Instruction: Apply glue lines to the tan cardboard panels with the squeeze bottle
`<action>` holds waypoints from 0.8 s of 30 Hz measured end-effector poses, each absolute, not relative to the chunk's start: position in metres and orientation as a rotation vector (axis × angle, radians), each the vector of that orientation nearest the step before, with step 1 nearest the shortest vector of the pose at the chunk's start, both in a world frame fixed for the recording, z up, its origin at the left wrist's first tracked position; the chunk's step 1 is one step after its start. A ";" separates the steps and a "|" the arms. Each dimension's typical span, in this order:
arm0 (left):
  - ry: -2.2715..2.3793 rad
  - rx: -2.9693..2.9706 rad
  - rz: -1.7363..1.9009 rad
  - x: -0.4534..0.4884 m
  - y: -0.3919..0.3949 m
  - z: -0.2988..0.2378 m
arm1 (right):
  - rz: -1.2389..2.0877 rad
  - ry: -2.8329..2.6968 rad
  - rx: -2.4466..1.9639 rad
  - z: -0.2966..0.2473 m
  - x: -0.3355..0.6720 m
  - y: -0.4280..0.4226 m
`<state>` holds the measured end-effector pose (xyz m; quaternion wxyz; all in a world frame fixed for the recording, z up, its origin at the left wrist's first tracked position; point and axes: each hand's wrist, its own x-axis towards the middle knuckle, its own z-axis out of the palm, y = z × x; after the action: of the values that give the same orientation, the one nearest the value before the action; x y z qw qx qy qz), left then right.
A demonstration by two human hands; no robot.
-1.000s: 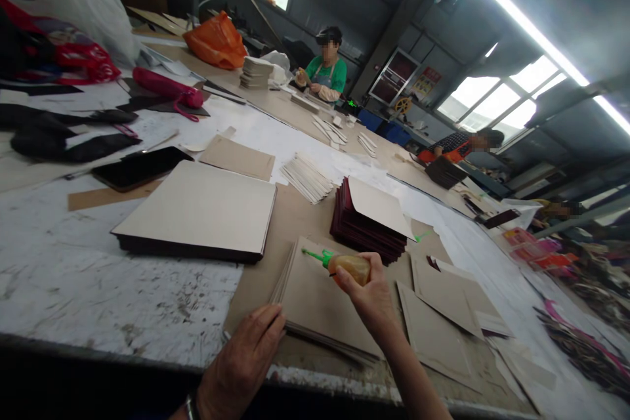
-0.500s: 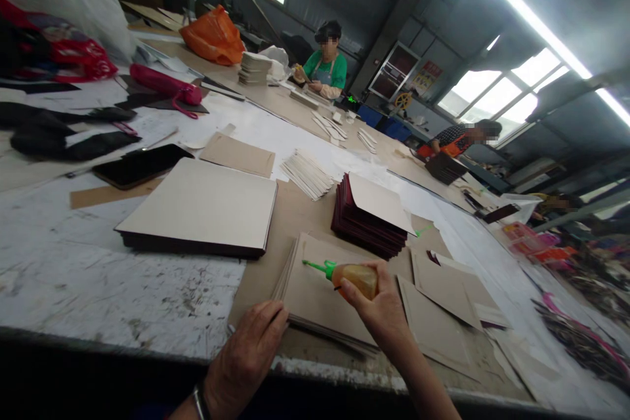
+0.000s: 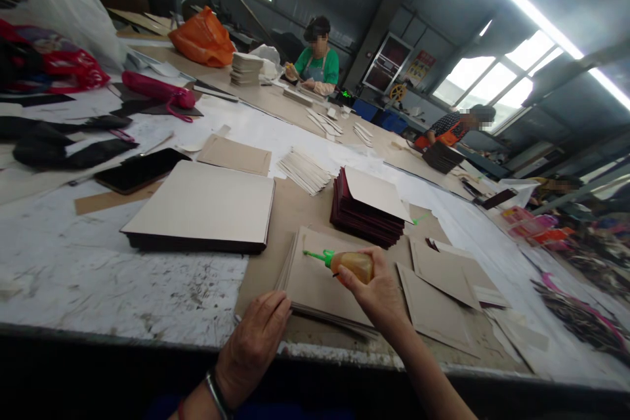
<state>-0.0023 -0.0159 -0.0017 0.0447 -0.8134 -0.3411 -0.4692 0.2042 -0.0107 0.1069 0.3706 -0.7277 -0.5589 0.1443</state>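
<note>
My right hand [image 3: 377, 285] is wrapped around a glue bottle [image 3: 355, 266] with amber liquid inside and a green nozzle. The bottle lies tilted nearly flat, and its tip points left, over the left side of the top board in a stack of grey-brown cardboard sheets [image 3: 339, 298]. A faint line runs along that board's left edge. At the stack's near left corner, my left hand [image 3: 258, 338] has its fingers bent together on the sheets; its thumb is hidden. Just behind the stack stands a pile of dark red covers [image 3: 361, 216] with a pale sheet on top.
Left of the stack is a pile of large pale boards [image 3: 204, 200], with a phone [image 3: 142, 169] behind it. Thin pale strips [image 3: 302, 169] lie further back. Loose cardboard pieces [image 3: 436, 308] spread to the right. Co-workers sit and stand along the table's far side.
The whole view has shifted slightly. The nozzle tip sits marginally nearer the top board's far edge. Both hands keep their hold.
</note>
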 end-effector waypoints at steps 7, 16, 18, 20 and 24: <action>-1.024 -2.511 -1.428 -0.003 -0.016 -0.004 | 0.485 -1.451 -1.885 0.112 0.200 -0.033; -1.023 -2.529 -1.432 -0.003 -0.017 -0.005 | 0.499 -1.535 -1.917 0.117 0.198 -0.061; -1.017 -2.533 -1.431 -0.003 -0.016 -0.006 | 0.502 -1.513 -1.918 0.119 0.195 -0.065; -1.010 -2.530 -1.440 -0.002 -0.016 -0.006 | 0.493 -1.482 -1.915 0.119 0.192 -0.067; -0.999 -2.519 -1.457 -0.002 -0.016 -0.007 | 0.474 -1.462 -1.894 0.117 0.188 -0.069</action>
<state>-0.0022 -0.0156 -0.0069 0.0323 -0.8183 -0.3246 -0.4733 0.1877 -0.0686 0.1167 0.3440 -0.7290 -0.5630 0.1824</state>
